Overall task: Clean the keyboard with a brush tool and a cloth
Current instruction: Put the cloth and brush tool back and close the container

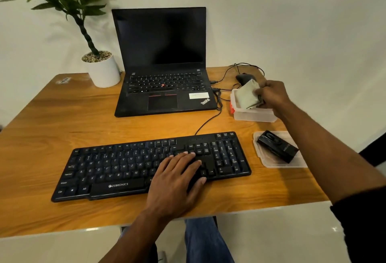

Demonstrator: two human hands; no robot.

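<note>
A black keyboard [117, 168] lies across the front of the wooden table [62, 120]. My left hand [177, 181] rests flat on its right-hand keys, fingers spread. Further back on the right, my right hand [271, 95] pinches a folded pale green cloth [247, 95] at the mouth of a clear plastic container [254, 114]. A black box [276, 145] lies on the container's clear lid [282, 163] to the right of the keyboard. I cannot pick out a brush tool.
An open black laptop [165, 87] stands behind the keyboard, its screen dark. A potted plant in a white pot [103, 70] is at the back left. A black mouse [243, 78] and cables [217, 100] lie behind the container. The table's front edge is near my knees.
</note>
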